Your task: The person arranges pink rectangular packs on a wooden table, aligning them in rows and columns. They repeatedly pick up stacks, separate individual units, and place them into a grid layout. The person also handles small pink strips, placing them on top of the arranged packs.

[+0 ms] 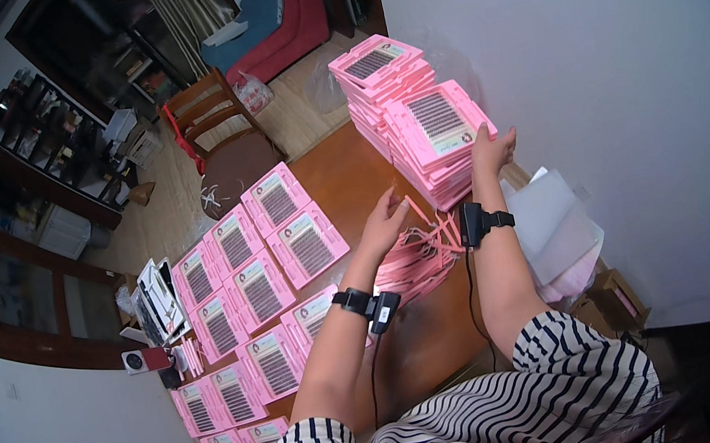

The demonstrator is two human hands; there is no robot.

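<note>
My right hand is at the near right corner of a pink eyelash tray, on top of the nearer of two tall stacks. Its thumb touches the tray's edge, and its other fingers point away from the stack. My left hand hovers over the wooden table with its fingers apart, and I see nothing held in it. Just right of that hand lies a heap of thin pink strips, partly hidden by my left forearm. Another pink tray tops the farther stack.
Several pink eyelash trays lie in rows across the left of the wooden table. A red device with a lens stands at the left edge. Translucent sheets and a cardboard box are at right. A chair stands beyond.
</note>
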